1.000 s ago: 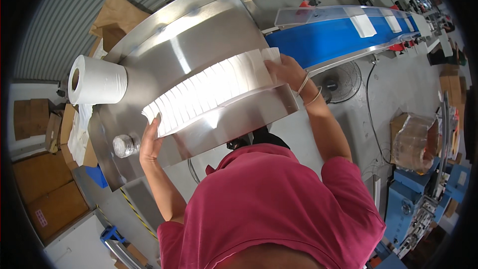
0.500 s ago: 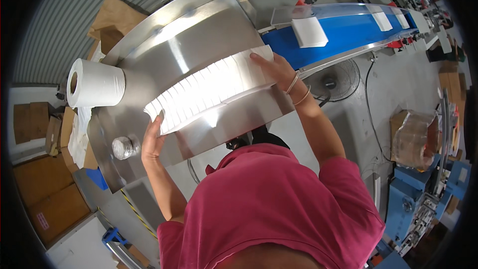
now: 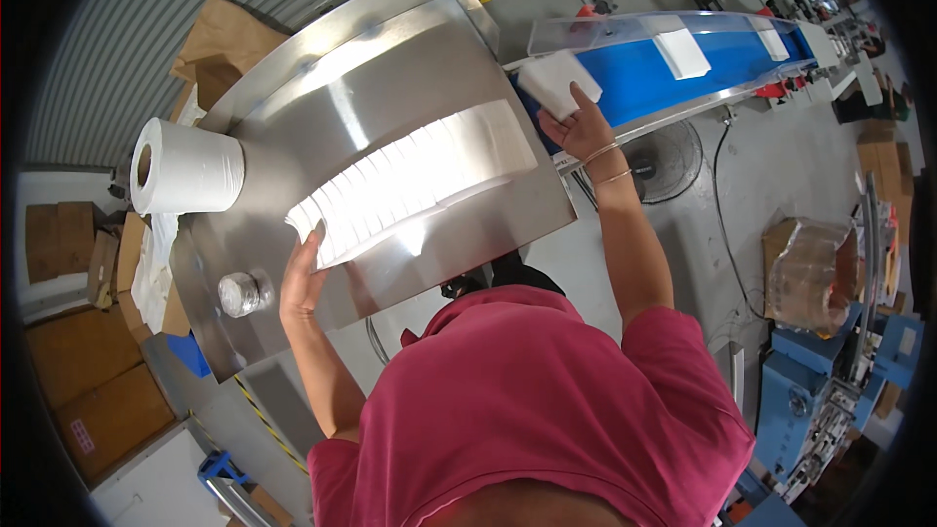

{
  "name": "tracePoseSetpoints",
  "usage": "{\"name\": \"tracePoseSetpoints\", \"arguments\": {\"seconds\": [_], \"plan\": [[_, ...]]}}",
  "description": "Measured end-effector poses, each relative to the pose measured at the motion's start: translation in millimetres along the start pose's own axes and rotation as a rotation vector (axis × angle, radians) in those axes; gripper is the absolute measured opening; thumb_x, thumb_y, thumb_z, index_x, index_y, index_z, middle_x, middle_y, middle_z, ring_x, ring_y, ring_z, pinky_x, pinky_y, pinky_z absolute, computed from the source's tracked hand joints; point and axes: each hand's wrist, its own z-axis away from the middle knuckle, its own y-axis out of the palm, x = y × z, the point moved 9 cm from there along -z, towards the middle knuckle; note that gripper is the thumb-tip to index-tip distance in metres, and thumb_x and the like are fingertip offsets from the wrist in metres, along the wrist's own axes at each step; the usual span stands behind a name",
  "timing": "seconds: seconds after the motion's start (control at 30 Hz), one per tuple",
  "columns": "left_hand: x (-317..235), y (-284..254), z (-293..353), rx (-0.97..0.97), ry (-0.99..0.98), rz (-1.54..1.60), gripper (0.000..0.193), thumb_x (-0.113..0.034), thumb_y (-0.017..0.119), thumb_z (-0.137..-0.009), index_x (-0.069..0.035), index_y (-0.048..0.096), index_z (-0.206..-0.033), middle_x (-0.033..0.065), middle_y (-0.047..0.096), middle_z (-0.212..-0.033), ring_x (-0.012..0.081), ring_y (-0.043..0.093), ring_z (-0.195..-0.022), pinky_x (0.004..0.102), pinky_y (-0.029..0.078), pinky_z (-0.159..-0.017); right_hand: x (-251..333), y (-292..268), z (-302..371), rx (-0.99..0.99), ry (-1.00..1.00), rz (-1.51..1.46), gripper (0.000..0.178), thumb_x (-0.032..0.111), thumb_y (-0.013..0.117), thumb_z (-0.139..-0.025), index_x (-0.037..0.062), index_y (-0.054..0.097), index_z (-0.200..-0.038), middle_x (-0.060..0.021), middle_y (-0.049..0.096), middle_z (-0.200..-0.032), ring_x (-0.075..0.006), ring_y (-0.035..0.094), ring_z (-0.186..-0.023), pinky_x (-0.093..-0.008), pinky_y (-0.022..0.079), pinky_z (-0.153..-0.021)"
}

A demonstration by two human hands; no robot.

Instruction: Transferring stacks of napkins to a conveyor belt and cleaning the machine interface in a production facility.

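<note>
A long row of white folded paper stacks [image 3: 410, 176] lies slantwise on the steel table [image 3: 488, 224], leaning against one another. My left hand [image 3: 305, 278] grips the near-left end of that row, thumb on its face and the other fingers partly hidden. Off the row's right end, my right hand [image 3: 581, 127] pinches a separate stack of folded white paper [image 3: 556, 80], slightly blurred, over the near end of the blue conveyor belt [image 3: 625, 73]. Further along the belt sit two more white stacks, the nearer stack [image 3: 680, 51] and the farther stack [image 3: 771, 39].
A big white paper roll [image 3: 190, 166] and a roll of clear tape [image 3: 242, 294] stand on the table's left side. Clear guard rails [image 3: 586, 34] edge the belt. A floor fan [image 3: 664, 161] stands below it; blue machinery [image 3: 795, 400] is at the right.
My right hand has left the row's right end and moved right with one stack to the belt. The stacks on the belt have travelled away to the right. My left hand has hardly moved.
</note>
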Motion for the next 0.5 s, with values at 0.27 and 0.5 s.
{"name": "tracePoseSetpoints", "arguments": {"seconds": [0.27, 0.5], "plan": [[-4, 16, 0, 0.011, -0.037, -0.033, 0.07, -0.035, 0.059, -0.085, -0.002, 0.028, -0.138, 0.0089, 0.041, -0.134, 0.0213, 0.039, -0.122, 0.0374, 0.032, -0.099, -35, 86, 50, 0.175, -0.193, 0.828, 0.055, 0.025, 0.069, -0.075, -0.0029, 0.05, -0.118, -0.014, 0.061, -0.104, -0.0268, 0.06, -0.088, -0.0299, 0.046, -0.077], [-1, 17, -2, 0.039, -0.036, 0.015, 0.067, -0.034, 0.058, -0.085, -0.003, 0.029, -0.137, 0.008, 0.042, -0.134, 0.021, 0.039, -0.122, 0.0369, 0.031, -0.1, -11, 111, 82, 0.858, -1.033, 1.012, 0.052, 0.016, 0.066, -0.068, 0.0016, 0.052, -0.116, -0.0196, 0.061, -0.099, -0.0344, 0.06, -0.085, -0.0314, 0.047, -0.073]]}}
